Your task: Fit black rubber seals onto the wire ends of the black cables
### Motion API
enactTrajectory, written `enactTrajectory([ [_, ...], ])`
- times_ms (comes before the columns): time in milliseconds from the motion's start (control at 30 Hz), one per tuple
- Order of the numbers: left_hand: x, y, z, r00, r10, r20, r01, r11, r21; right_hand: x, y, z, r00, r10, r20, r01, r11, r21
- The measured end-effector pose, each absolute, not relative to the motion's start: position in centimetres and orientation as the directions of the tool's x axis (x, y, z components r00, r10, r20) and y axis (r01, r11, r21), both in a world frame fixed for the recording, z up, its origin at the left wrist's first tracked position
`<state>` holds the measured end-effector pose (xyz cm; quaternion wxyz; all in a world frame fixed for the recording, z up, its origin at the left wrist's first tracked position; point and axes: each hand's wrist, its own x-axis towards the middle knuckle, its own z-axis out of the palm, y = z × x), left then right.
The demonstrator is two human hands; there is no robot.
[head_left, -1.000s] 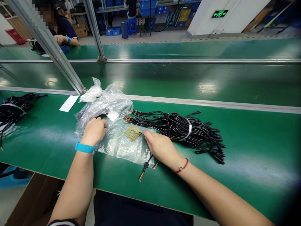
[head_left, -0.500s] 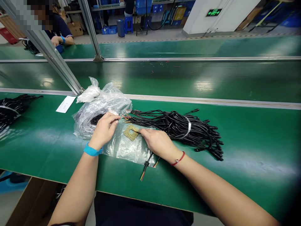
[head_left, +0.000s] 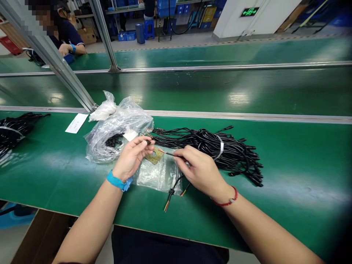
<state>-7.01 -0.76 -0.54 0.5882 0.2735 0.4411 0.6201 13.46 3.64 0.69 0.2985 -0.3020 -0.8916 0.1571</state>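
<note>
My left hand (head_left: 133, 156) pinches a small black part (head_left: 149, 142) between thumb and fingers, above a yellowish sponge (head_left: 155, 157) with a hole in it. In my right hand (head_left: 202, 168) is a black cable (head_left: 169, 154), its bare coloured wire ends pointing left toward that part. A clear plastic bag (head_left: 129, 115) lies open beyond my left wrist, with several small black parts (head_left: 114, 140) inside. Behind my right hand rests a tied bundle of black cables (head_left: 206, 146). Nearer to me, a cable end carries a black piece (head_left: 171, 191) around it.
A flat clear plastic bag (head_left: 154, 179) lies under the sponge. To the left are a white paper slip (head_left: 77, 123) and another cable bundle (head_left: 12, 128). A metal post (head_left: 60, 62) rises at the back left; a person (head_left: 70, 35) sits across the bench.
My left hand has come out of the plastic bag and moved right, now with a small black part. My right hand has drawn the cable end back from the sponge, slightly right.
</note>
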Motion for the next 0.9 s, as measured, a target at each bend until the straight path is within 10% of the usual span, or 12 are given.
enactTrajectory([
  [233,-4.6,-1.3,-0.6,0.034,0.947,-0.320,-0.595,0.276,0.754,14.6,2.8,0.7,-0.478,0.744,0.467,0.324,0.643,-0.694],
  [900,-3.3,-1.7,-0.2,0.076,0.942,-0.326,-0.627,0.299,0.719,15.0,2.7,-0.1,-0.431,0.790,0.437,0.212,0.559,-0.802],
])
